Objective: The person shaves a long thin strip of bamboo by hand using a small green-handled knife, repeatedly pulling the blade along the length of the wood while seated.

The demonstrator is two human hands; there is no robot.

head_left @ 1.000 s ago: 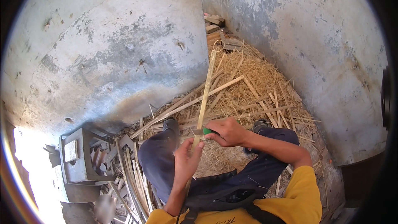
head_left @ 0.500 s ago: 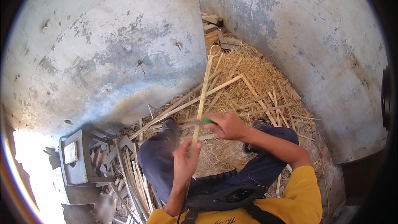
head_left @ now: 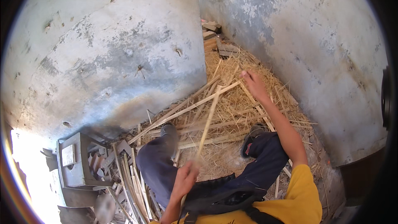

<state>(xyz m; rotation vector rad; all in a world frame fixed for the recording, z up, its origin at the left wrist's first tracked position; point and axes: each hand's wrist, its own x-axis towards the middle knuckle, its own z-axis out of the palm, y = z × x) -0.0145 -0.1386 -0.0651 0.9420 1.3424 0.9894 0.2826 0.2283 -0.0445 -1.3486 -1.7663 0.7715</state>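
Note:
My left hand [head_left: 186, 179] is closed around a long, pale bamboo strip [head_left: 208, 126] near my lap. The strip slants up and away from me, blurred by motion, and its lower end runs back past my wrist. My right hand [head_left: 253, 84] is stretched out beyond the strip's far end, its fingers curled. Whatever those fingers hold is hidden; the green handle seen earlier does not show. Close by the right fingertips is the end of another pale strip [head_left: 195, 105], which lies slanting across the floor pile.
Curly shavings [head_left: 232, 108] and loose strips cover the floor between my shoes. More long strips [head_left: 132, 182] lie by my left leg, near a grey box-like frame [head_left: 76, 166]. Worn plaster walls [head_left: 120, 49] meet in the corner ahead, where wood blocks [head_left: 210, 27] are stacked.
My right hand has moved forward and right, away from the strip, and the green handle is out of sight. The strip's far end has come nearer; a curl at its tip no longer shows.

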